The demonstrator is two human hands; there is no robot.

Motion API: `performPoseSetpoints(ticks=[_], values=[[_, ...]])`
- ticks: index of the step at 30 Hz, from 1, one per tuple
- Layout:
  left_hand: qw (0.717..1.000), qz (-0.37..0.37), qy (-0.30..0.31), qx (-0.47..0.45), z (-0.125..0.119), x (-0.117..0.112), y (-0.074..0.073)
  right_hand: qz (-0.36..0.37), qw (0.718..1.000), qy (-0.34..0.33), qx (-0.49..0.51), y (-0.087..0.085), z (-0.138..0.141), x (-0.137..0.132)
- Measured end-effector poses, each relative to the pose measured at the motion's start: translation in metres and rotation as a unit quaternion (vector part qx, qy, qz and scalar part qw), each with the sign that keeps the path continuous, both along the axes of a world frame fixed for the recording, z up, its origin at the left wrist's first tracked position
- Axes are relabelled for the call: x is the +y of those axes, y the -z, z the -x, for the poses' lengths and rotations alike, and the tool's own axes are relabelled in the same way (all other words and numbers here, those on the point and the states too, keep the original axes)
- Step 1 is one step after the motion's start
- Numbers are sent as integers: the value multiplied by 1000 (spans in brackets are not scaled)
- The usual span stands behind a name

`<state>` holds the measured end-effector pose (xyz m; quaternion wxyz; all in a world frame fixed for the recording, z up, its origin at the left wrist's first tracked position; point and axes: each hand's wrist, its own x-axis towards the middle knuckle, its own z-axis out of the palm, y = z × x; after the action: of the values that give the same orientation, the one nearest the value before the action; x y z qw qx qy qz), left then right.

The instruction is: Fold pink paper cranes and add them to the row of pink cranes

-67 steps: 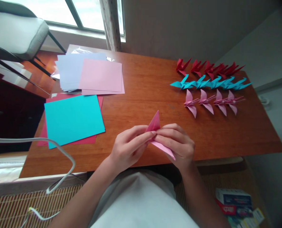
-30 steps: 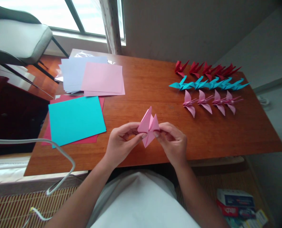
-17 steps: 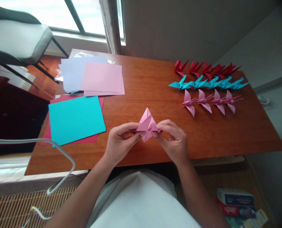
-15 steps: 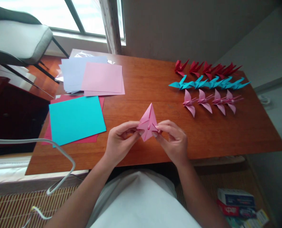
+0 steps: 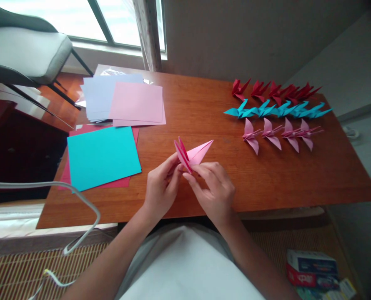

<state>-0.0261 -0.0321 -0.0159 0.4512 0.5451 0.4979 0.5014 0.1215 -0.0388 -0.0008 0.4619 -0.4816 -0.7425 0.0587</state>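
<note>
A half-folded pink paper piece [image 5: 191,153] is held just above the near middle of the wooden table [image 5: 204,104]. My left hand [image 5: 162,189] pinches its left side with thumb and fingers. My right hand [image 5: 215,191] pinches its lower edge from the right, fingers closed on the paper. One long point of the paper sticks out to the upper right, and narrow flaps stand up at the left.
Rows of finished paper cranes lie at the right: red [image 5: 274,89], blue [image 5: 276,109], pink [image 5: 279,133]. Flat sheets lie at the left: cyan [image 5: 102,156] over red, pink [image 5: 137,103] over lilac [image 5: 98,93]. A chair [image 5: 23,50] stands far left. Boxes [image 5: 313,266] sit on the floor.
The pink piece has been turned and flattened: its point, upright before, now leans to the upper right. Both hands have shifted closer together beneath it.
</note>
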Motion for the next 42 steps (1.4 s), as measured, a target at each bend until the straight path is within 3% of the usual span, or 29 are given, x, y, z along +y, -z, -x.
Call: performPoseSetpoints(ticks=[3,5,9,11,18,24,30,33,37,42], values=[[1000,20,14,-10,3,0,-3,9,1000,-9,-15,-1,4,-1],[995,60,18,-81,5,0,-4,14,999,-25,-22,0,6,-1],[952,153,46,-262,5,0,-4,11,997,-70,-34,1,6,-1],[939,167,68,-293,5,1,-6,24,996,-81,-42,3,6,-1],[954,160,102,-233,8,4,-9,72,990,-124,22,12,1,-1],[952,173,87,-238,4,4,-8,106,982,-73,138,11,-1,3],[956,158,91,-230,3,5,-10,119,986,-81,86,4,-5,5],[955,160,83,-234,3,5,-10,92,989,-37,106,6,-6,4],[951,171,97,-240,2,6,-10,86,975,32,203,8,-8,5],[957,159,123,-207,2,5,-15,112,982,-30,152,3,-11,11]])
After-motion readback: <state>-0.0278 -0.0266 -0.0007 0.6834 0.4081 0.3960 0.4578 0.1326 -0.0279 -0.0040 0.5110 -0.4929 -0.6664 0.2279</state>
